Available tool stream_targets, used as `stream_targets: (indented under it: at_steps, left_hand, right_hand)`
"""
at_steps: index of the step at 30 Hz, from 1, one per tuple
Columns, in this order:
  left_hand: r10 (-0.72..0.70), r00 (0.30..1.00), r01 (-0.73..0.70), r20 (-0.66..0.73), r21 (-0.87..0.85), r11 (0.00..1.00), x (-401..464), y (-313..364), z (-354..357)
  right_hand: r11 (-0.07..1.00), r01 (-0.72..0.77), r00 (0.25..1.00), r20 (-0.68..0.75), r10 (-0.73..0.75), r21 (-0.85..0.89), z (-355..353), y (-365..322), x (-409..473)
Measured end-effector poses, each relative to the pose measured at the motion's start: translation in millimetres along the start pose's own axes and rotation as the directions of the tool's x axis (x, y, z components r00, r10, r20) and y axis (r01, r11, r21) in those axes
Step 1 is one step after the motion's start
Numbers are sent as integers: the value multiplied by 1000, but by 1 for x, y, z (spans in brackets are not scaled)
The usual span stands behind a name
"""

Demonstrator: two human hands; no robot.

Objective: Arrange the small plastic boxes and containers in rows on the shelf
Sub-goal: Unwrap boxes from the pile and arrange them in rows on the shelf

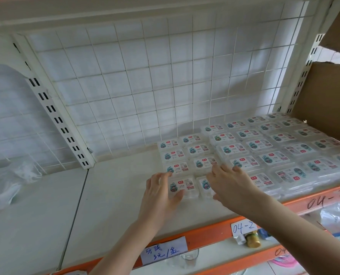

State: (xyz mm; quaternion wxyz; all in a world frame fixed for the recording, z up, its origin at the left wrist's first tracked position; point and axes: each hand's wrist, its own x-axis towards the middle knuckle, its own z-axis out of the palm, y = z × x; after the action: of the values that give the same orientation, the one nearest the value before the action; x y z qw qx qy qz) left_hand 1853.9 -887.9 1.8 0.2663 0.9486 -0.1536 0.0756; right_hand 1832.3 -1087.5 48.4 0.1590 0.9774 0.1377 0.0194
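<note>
Left hand grips front-row box beside bare shelf

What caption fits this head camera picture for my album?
Two hands, left hand and right hand, line up small plastic boxes on a white shelf.

White wire grid backs the orange-edged shelving

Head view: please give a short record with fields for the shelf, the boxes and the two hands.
shelf: white shelf, orange front edge, wire grid behind
boxes: small clear boxes with labels, in rows on the right part
left hand: left hand grips the front-left box
right hand: right hand lies flat, fingers straight, over the next box
left part: white bags
right: cardboard box
</note>
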Motion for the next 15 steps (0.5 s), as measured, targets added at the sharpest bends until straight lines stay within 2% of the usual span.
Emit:
stream_targets:
  at_steps: [2, 7, 11, 15]
  left_hand:
    - [-7, 1000, 7, 19, -38, 999, -2, -1, -2]
    - [-46, 999, 47, 10, -154, 987, -1, 0, -2]
    - [-61, 998, 56, -25, -140, 988, 1, 4, 2]
    - [-93, 992, 83, -79, -128, 988, 1, 10, 5]
  right_hand:
    - [1000, 2, 999, 43, -2, 4, 0, -2, 0]
    - [997, -12, 1000, 5, 12, 71, 5, -1, 6]
    - [988, -27, 999, -15, 30, 154, 8, -3, 5]
    - [967, 36, 997, -77, -18, 251, 9, -6, 1]
